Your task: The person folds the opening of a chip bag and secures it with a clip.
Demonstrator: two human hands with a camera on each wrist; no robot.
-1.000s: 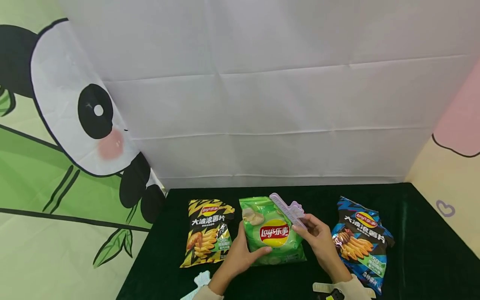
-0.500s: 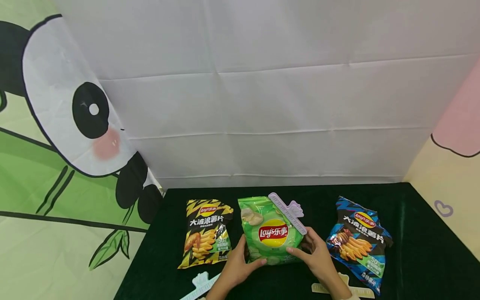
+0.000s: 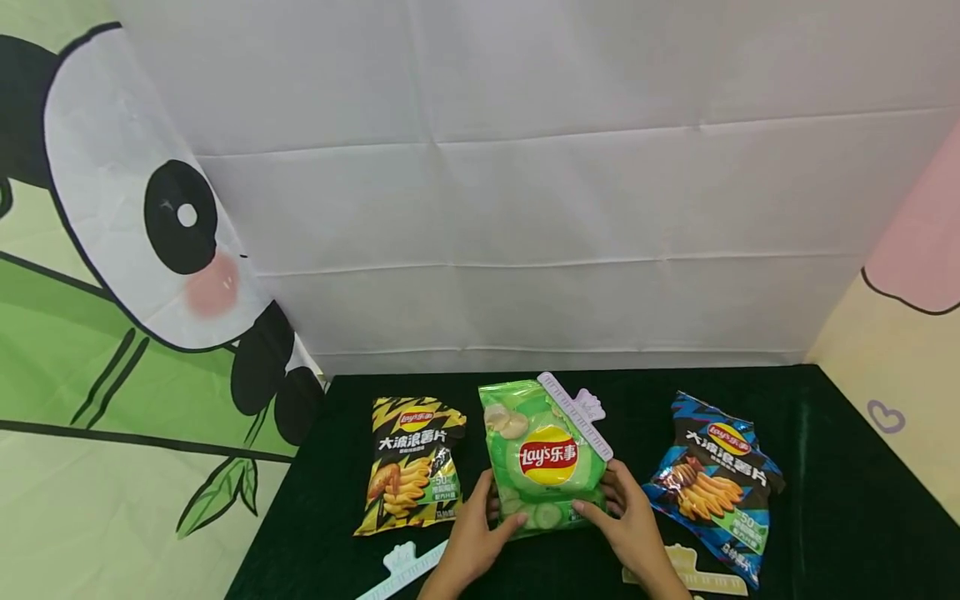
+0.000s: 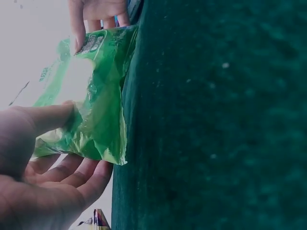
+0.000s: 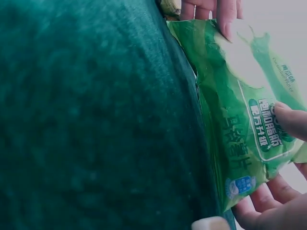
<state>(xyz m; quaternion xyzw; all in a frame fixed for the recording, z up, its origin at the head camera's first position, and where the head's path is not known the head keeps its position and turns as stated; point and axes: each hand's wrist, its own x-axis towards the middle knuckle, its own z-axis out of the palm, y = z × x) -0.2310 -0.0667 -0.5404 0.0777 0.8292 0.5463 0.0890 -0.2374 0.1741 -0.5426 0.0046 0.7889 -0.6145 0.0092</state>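
Observation:
A green bag of Lay's potato chips [image 3: 517,483] is held face-up in the middle of the table in the head view. A lilac ruler-like bag clip [image 3: 576,416] runs diagonally across its upper right corner. My left hand [image 3: 476,535] grips the lower left side, thumb on the front and fingers behind. On the lower right side my right hand [image 3: 628,518] grips it the same way. The left wrist view has the bag's bottom edge [image 4: 123,139] close beside the dark green cloth. Both thumbs press the front of the bag [image 5: 240,124] in the right wrist view.
A yellow-black chip bag [image 3: 415,467] lies to the left, a blue-black one [image 3: 716,492] to the right. Nearer me are a light blue clip [image 3: 405,570], partly behind my left arm, and a cream clip [image 3: 701,575], partly behind my right. A white cloth wall [image 3: 525,208] rises behind the table.
My right hand has let go of the clip's lower end and moved down to the bag's lower right side. The bag's top has risen slightly, with the clip staying on it.

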